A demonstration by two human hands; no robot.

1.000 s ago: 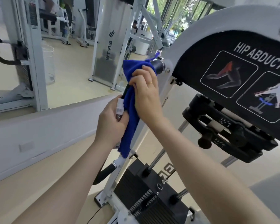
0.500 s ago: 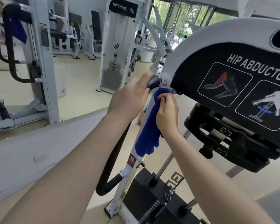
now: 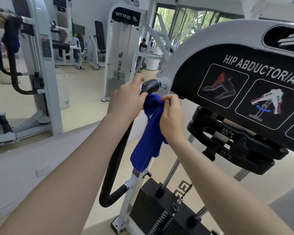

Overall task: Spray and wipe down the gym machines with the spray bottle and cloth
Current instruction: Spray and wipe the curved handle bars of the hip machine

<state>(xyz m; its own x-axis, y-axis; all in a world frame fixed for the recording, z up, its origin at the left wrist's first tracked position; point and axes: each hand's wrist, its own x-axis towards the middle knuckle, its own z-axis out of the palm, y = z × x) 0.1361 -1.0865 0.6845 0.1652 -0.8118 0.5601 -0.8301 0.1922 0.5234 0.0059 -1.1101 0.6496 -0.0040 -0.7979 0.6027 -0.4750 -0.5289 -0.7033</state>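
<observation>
The white hip abductor machine [image 3: 185, 53] fills the right side, its black exercise chart facing me. A curved black handle [image 3: 114, 167] runs from the frame's upper corner down to a lower post. My left hand [image 3: 127, 99] is closed at the handle's upper end, forefinger stretched out. A white bit of the spray bottle [image 3: 140, 84] shows between its fingers; the bottle's body is hidden. My right hand [image 3: 171, 119] grips the blue cloth [image 3: 149, 138] just under the handle's top. The cloth hangs down along the white upright.
The black weight stack [image 3: 159, 211] sits below my arms, with a black add-on weight block [image 3: 236, 146] to the right. A low white wall [image 3: 32, 158] and a mirror lie left. Other white machines [image 3: 124, 48] and a distant person [image 3: 143, 45] stand behind.
My left hand rose from mid-handle to the handle's top. My right hand brought the cloth down from the handle's top to just beneath it.
</observation>
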